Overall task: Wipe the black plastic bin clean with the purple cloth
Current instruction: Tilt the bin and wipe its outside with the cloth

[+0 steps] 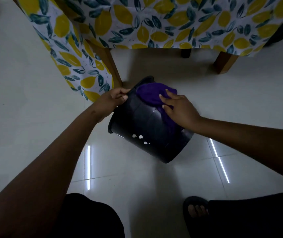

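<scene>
The black plastic bin [146,127] lies tipped on its side on the white tiled floor, its rim facing left and its base toward the lower right. Several white specks mark its lower side. My left hand [111,98] grips the rim at the bin's upper left. A purple cloth [149,95] is spread over the top of the bin's outer wall. My right hand [178,109] lies flat on the cloth with straight fingers, pressing it against the bin.
A table with wooden legs [223,64] and a lemon-print tablecloth [137,23] stands just behind the bin. Its hanging corner drapes near my left hand. My sandalled foot [195,208] is at the lower right on the glossy tiled floor [240,103].
</scene>
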